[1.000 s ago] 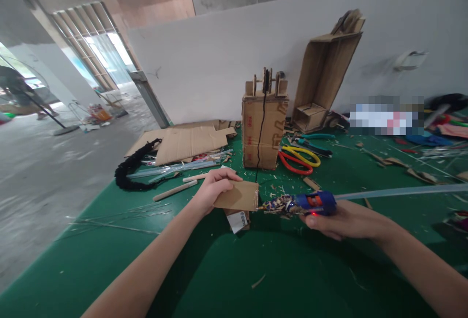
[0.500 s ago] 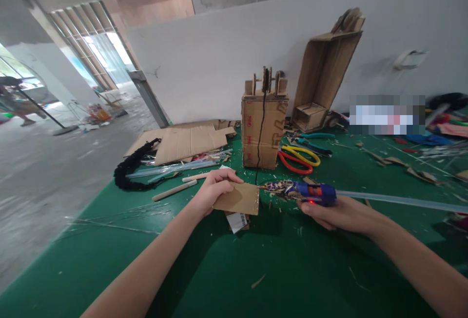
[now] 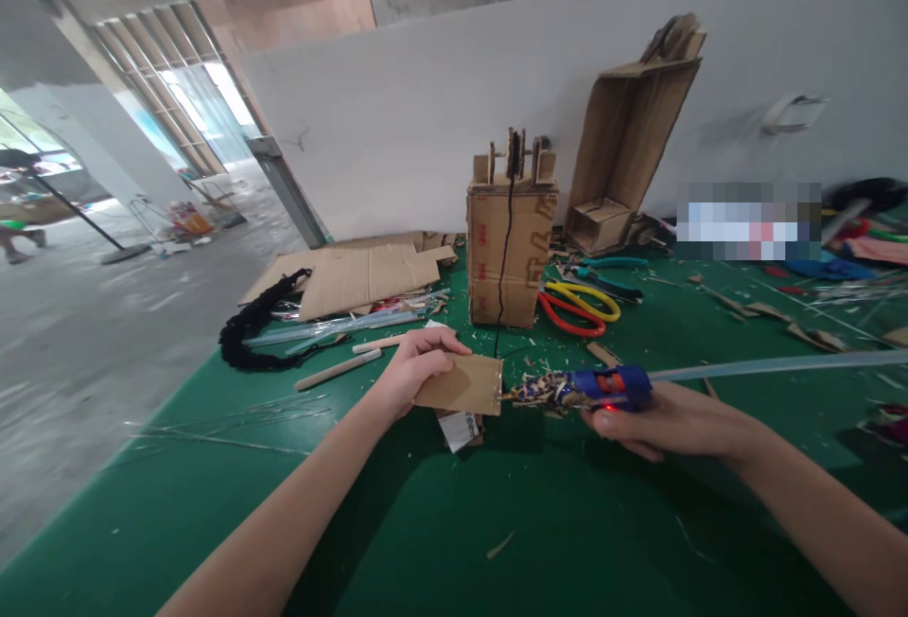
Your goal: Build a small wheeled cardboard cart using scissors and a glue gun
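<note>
A small rectangular piece of cardboard (image 3: pixel 464 384) is pinched in my left hand (image 3: pixel 415 371), its right edge facing the tool. My right hand (image 3: pixel 663 423) is closed around a blue hot glue gun (image 3: pixel 602 386) with a red light on. Scraps cling to the gun's front, and its tip meets the lower part of the cardboard's right edge. A long clear glue stick (image 3: pixel 773 366) runs out of its back. Below the cardboard lies a scrap with white paper (image 3: pixel 460 430). Behind stands a cardboard box (image 3: pixel 502 257) with a black string (image 3: pixel 502 286) hanging down its front.
Scissors with red and yellow handles (image 3: pixel 582 307) lie right of the box. A tall open cardboard frame (image 3: pixel 635 134) leans at the wall. Left are flat cardboard sheets (image 3: pixel 369 276), a black fuzzy coil (image 3: pixel 245 338) and wooden sticks (image 3: pixel 339 369). Scraps litter the green table (image 3: pixel 397 541).
The glue gun's tip has moved down along the cardboard's right edge, from its top corner toward the bottom. My left hand and the cardboard stay nearly still.
</note>
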### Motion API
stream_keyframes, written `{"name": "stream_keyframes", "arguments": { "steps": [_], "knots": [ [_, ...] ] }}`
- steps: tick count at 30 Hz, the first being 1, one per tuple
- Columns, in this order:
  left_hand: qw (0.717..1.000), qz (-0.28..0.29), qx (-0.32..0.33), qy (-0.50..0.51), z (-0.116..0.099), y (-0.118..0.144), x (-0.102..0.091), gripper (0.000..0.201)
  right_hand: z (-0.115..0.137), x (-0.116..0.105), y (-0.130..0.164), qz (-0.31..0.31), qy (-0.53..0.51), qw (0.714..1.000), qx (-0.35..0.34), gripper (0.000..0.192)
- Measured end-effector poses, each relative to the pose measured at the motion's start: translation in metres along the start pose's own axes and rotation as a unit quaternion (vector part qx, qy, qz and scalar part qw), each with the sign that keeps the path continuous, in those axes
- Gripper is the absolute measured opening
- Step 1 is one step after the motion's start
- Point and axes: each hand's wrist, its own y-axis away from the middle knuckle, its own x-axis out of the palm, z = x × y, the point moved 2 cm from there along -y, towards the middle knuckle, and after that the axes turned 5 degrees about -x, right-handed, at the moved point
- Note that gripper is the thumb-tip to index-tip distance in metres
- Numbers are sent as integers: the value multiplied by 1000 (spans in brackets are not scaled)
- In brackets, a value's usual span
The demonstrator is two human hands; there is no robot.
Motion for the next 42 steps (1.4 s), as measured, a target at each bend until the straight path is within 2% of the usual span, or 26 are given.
{"name": "stream_keyframes", "arguments": {
  "steps": [5, 8, 20, 29, 32, 39, 42],
  "knots": [
    [1000, 3, -1, -12, -1, 0, 1, 20, 0, -1, -2, -60, -1, 998, 13, 60],
    [1000, 16, -4, -14, -1, 1, 2, 20, -1, -1, -3, -73, 6, 997, 24, 60],
    [1000, 8, -3, -18, 1, 0, 0, 20, 4, 1, 1, 10, 10, 1000, 2, 59],
    [1000, 18, -5, 1, -2, 1, 2, 19, 4, -2, -3, -74, 40, 995, 46, 65],
    [1000, 12, 1, -6, -2, 1, 2, 19, 6, -2, -2, -62, 46, 996, 38, 64],
    [1000, 6, 0, -16, 0, 0, 1, 19, 6, -1, 3, 9, 48, 998, 26, 65],
    [1000, 8, -1, -13, 0, 0, 1, 19, 4, -2, 1, -10, 49, 998, 28, 64]
  ]
}}
